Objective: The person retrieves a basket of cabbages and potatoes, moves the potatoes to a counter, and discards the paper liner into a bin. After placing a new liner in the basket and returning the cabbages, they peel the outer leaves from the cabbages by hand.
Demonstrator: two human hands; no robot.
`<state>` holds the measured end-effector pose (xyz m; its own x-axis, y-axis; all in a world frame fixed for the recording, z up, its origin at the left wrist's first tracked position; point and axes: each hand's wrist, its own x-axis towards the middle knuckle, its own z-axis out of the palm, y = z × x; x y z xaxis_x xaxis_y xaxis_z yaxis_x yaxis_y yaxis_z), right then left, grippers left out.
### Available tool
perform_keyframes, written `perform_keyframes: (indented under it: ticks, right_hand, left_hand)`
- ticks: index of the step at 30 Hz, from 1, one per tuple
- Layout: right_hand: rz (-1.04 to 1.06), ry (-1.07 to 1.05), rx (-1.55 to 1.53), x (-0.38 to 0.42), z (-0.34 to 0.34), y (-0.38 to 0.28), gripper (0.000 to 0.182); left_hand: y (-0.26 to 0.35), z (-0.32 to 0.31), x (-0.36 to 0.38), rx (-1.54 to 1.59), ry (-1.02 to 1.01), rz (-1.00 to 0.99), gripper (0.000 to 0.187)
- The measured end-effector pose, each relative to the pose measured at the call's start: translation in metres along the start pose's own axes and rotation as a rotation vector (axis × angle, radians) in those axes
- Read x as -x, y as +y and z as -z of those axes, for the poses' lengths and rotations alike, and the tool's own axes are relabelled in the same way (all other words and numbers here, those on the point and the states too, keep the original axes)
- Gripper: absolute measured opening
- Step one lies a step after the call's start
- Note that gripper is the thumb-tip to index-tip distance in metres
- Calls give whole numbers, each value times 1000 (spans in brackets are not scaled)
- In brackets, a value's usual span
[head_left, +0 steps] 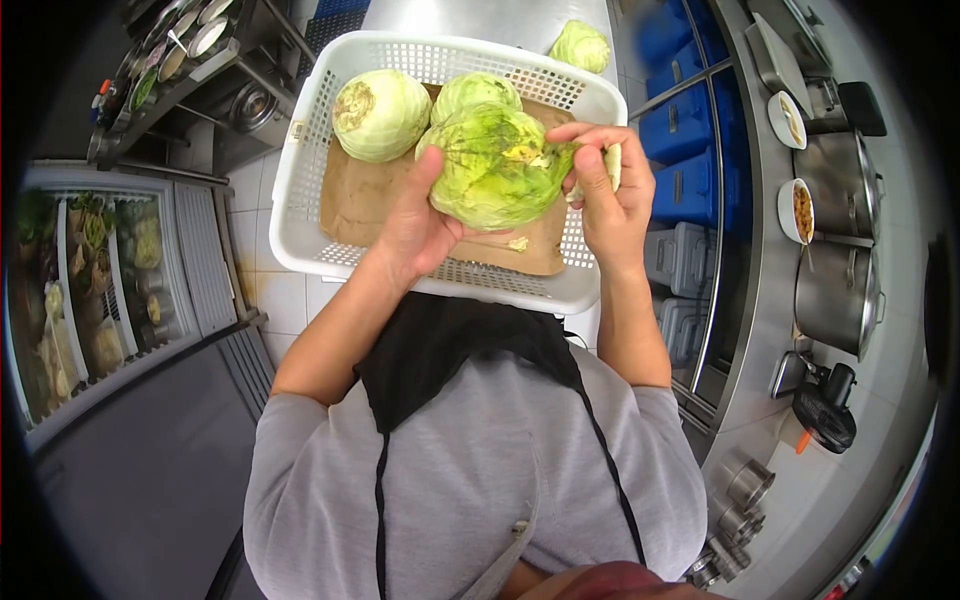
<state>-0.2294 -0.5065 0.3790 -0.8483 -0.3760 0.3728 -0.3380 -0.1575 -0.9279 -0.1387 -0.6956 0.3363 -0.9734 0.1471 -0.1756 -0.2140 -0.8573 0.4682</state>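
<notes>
Over a white perforated basket (290, 215) lined with brown cardboard (350, 205), my left hand (415, 225) supports a green cabbage (490, 180) from its left and underside. The fingers of my right hand (610, 190) are closed on leaf pieces at the right side of this cabbage, thumb against fingers. Yellowed, torn leaf shows near that spot. Inside the basket, a pale cabbage (382, 115) lies at the left, and another cabbage (478, 95) sits behind the held one. A small leaf scrap (518, 243) rests on the cardboard.
Another cabbage (580, 47) lies on the steel table (450, 15) beyond the basket. At the right, a steel counter (745, 250) bears large pots (835, 290) and bowls. Blue bins (675, 130) stand under it. A glass-doored fridge (100, 280) is at the left.
</notes>
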Motion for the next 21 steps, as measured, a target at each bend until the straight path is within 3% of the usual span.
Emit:
perform_keyframes:
  ticks: [4,5,8,10,12,14,16,18,21]
  right_hand:
    - [-302,53,-501,3,10,3,17]
    - [-411,89,-742,0,16,1,17]
    - [-218,-15,-1098,-9,38,-14,16]
    - [-48,3,-845,-14,38,-29,11]
    - [49,6,-386,-11,41,-11,14]
    - [-161,-2,-211,-1,29,-13,20]
    - [-220,45,-82,7,11,-14,18]
    - [-134,99,49,11,-7,-15,28]
    - [96,114,220,16,-22,-3,40]
  left_hand:
    - [-7,-1,-6,-205,117,-178,82]
    - [-7,2,-8,-284,132,-230,82]
    - [-3,1,-7,-323,196,-217,84]
    - [-2,2,-4,-268,210,-178,86]
    - [-3,7,-2,-194,191,-168,88]
    - [-6,8,-1,-202,160,-217,91]
    - [-11,8,-6,-274,113,-333,94]
    - [-18,11,-11,-409,58,-511,98]
    - [-7,-4,-5,93,-19,-392,105]
